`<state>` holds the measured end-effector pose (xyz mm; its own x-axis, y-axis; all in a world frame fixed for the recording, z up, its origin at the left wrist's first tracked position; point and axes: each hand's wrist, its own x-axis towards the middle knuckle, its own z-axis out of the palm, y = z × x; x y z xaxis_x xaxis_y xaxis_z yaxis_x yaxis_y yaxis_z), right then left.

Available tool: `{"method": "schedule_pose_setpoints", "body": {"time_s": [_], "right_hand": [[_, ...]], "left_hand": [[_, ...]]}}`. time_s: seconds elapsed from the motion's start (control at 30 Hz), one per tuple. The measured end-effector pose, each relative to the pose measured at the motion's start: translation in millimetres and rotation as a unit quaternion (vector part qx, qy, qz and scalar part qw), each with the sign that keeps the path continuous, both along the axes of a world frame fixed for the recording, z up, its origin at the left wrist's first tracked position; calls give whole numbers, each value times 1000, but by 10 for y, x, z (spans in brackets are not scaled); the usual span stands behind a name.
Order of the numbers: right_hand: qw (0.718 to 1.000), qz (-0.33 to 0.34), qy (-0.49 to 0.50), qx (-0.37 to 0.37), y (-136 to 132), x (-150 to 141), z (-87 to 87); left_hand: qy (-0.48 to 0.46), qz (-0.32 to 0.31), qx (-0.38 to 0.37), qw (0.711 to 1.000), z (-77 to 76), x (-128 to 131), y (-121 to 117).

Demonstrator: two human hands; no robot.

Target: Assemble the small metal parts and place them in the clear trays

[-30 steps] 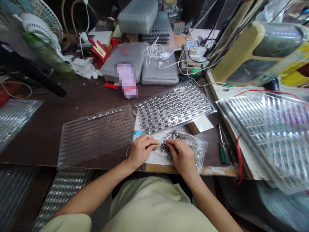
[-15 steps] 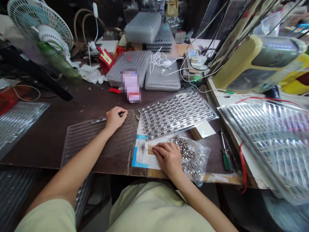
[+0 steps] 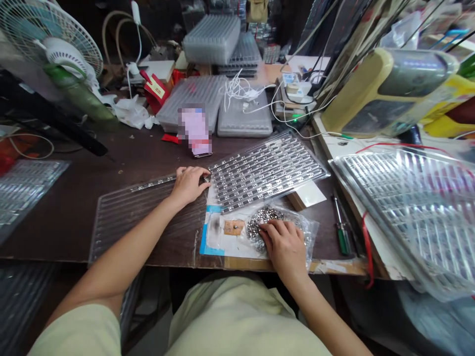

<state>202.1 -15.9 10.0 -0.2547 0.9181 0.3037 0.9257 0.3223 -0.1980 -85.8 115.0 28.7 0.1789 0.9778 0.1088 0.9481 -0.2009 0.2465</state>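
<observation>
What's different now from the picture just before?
The left hand moved right, from the sparsely filled tray to the left corner of the full tray. The right hand moved right too, off the brown patch, to the metal bits in the clear bag. I can't tell what's in either grip. Both trays and the screwdriver stayed put.

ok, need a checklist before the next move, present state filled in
1. Right hand clear of the bag: not ok, its fingertips are at the metal parts.
2. Left hand holding a part: cannot tell, the fingertips are too small and dark.
3. Free channels in the left tray: ok, parts show only along its far edge.
4. Parts seated in the right tray: cannot tell, rows visible but seating isn't.
5. Screwdriver away from both hands: ok, right of the bag.
</observation>
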Motion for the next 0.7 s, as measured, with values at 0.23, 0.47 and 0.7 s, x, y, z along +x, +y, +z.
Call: {"method": "schedule_pose_setpoints", "body": {"time_s": [0.23, 0.47, 0.7], "right_hand": [[997, 28, 60, 38, 63, 27, -78], [991, 45, 123, 24, 101, 2, -105], [987, 51, 153, 10, 101, 6, -46]], "left_hand": [[-246, -31, -30, 968, 35, -32, -262], [-443, -22, -102, 890, -26, 6, -710], [-436, 4, -88, 896, -27, 136, -868]]}}
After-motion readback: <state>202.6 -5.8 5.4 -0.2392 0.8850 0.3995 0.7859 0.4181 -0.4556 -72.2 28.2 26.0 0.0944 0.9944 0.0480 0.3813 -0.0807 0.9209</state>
